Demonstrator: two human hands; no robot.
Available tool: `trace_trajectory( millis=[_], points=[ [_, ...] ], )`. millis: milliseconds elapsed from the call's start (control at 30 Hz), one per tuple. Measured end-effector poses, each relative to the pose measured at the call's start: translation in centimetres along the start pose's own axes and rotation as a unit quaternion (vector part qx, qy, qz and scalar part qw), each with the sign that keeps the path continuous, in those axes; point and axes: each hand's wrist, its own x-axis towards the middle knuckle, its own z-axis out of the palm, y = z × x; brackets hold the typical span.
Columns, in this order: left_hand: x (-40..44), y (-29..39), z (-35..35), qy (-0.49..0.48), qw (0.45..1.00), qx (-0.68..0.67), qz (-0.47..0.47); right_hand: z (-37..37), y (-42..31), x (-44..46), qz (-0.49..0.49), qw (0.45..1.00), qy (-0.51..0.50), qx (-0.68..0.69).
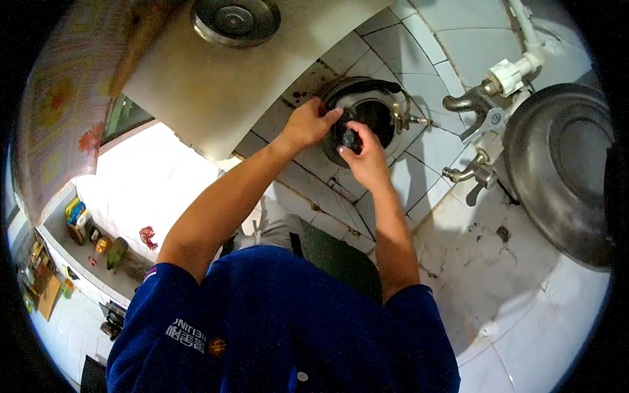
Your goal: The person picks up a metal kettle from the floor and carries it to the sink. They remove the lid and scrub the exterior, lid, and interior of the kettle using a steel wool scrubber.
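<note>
Under my hands sits a round metal vessel [394, 152] with a dark round opening and a black curved handle [375, 85] along its far rim. My right hand [368, 161] curls its thumb and fingers around a small dark glossy lump [351, 138], held over the near left part of the opening; its kind I cannot make out. Close beside it, my left hand [310, 124] is at the vessel's left rim, thumb and forefinger brought together. Whatever lies between those fingertips is hidden. Brass-coloured fittings [398, 119] show at the vessel's right side.
Metal taps [473, 105] on white piping stick out at the right, beside a large dark metal pan [557, 170]. A pale tabletop [262, 72] with a round metal dish [236, 23] lies at upper left. Bottles and small goods line a ledge [98, 268] at lower left.
</note>
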Motion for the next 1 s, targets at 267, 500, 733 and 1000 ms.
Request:
trace_trajectory(
  millis=[267, 500, 733, 1000],
  points=[
    [-0.2, -0.7, 0.8, 0.07, 0.99, 0.071, 0.097, 1.6, 1.4, 1.3, 0.056, 0.989, 0.087, 0.103],
    [-1.2, 0.4, 0.0, 0.005, 0.997, 0.047, 0.052, 1.6, -1.2, 5.4, 0.09, 0.975, 0.201, -0.009],
    [-0.7, -0.1, 0.3, 0.044, 0.986, 0.094, 0.127, 1.2, -2.5, 4.0, 0.104, 0.989, 0.082, -0.066],
    [-1.1, 0.6, 0.1, 0.021, 0.988, 0.117, 0.1, 0.9, -2.7, 6.6, 0.181, 0.96, 0.213, 0.018]
  ],
)
